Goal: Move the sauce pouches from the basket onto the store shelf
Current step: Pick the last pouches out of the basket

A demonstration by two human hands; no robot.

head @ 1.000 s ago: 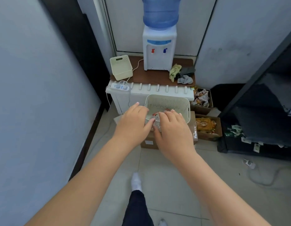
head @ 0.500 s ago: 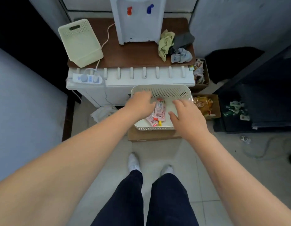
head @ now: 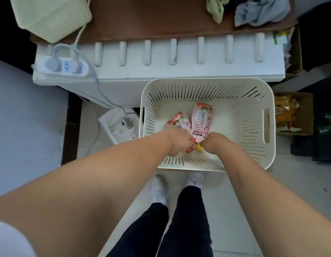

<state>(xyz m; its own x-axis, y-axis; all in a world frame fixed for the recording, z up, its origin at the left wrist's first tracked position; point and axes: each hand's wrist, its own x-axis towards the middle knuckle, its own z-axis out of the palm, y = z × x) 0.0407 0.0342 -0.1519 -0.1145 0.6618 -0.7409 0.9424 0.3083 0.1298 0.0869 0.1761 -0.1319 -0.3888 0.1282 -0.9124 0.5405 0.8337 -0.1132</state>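
**Both hands in the basket, taking pouches by the cap end**

The white basket sits just in front of the person's feet. Two sauce pouches are visible on its floor. The taller pouch lies barcode side up near the middle. The smaller pouch is just beside it on the left, and I cannot tell whether the two overlap.

The left hand is at the lower end of the smaller pouch and the right hand is at the lower end of the taller one. Both hands show their backs to the camera with the fingers curled under and out of sight. As far as can be seen, each hand is closed on its pouch rather than spread. A red cap and a yellow cap show between the wrists. I cannot tell which pouch each belongs to, or whether more pouches lie under the hands.

The step appears to be the pick-up, with nothing yet lifted out. To do it well:

- Grip the stiff neck below the cap, not the soft belly, since a squeezed pouch may slip or leak.
- Lift straight up until clear of the near rim before turning away.
- Look into the basket for anything the hands were covering.

The store shelf is not plainly in view.
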